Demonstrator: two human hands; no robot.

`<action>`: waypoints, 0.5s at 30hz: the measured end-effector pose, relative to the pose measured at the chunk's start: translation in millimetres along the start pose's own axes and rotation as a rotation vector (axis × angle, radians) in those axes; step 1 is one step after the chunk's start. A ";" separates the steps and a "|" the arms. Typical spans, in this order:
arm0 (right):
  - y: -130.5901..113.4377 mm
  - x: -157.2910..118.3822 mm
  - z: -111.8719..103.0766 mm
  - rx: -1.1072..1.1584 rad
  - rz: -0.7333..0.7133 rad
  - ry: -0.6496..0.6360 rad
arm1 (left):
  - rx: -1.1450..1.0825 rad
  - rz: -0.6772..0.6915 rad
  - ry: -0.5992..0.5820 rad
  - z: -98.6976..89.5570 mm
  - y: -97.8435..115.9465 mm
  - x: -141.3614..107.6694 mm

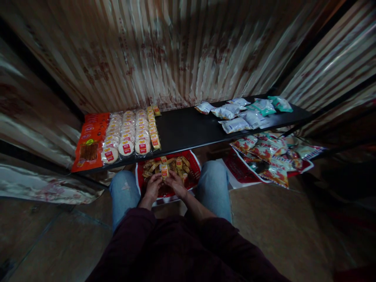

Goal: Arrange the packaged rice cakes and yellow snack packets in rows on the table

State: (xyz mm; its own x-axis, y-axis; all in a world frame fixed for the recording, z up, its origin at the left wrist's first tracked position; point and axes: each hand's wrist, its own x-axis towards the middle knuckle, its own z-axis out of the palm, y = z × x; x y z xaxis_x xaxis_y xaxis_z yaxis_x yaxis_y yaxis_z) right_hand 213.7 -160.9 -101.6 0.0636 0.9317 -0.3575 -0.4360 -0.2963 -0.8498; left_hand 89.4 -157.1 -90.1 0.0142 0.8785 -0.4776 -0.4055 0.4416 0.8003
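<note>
Between my knees lies a red bag (192, 164) with its mouth spread wide, full of small gold-wrapped snack packets (185, 166). Over it, my left hand (153, 186) and my right hand (175, 184) pinch one small yellow packet with a red label (164, 170) from either side. On the black shelf (183, 131) just beyond, a narrow row of like yellow packets (153, 127) runs from front to back. Beside that row, on its left, are several rows of round white crackers (142, 145) in clear wrappers. My palms are partly hidden.
An orange snack bag (89, 141) is at the shelf's left end. White packets (235, 124) and teal packets (280, 103) lie toward its right. Below right, another red bag (235, 166) holds larger colourful snack bags (272, 150). Pleated wrapping (176, 51) hangs behind the shelf.
</note>
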 end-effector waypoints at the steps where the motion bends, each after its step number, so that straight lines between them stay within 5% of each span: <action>1: -0.7 -0.9 0.2 -0.004 -0.001 -0.008 | 0.008 0.000 -0.004 0.3 0.7 -0.8; 15: -10.3 -7.5 -0.1 -0.005 0.020 0.011 | -0.037 -0.031 -0.018 3.7 3.2 -5.5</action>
State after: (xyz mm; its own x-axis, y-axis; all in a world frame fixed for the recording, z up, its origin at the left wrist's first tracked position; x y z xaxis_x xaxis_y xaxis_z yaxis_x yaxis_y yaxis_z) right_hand 217.8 -164.8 -90.2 0.0645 0.9232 -0.3789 -0.4328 -0.3162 -0.8442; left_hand 91.3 -159.9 -83.6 0.0433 0.8680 -0.4947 -0.4378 0.4616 0.7715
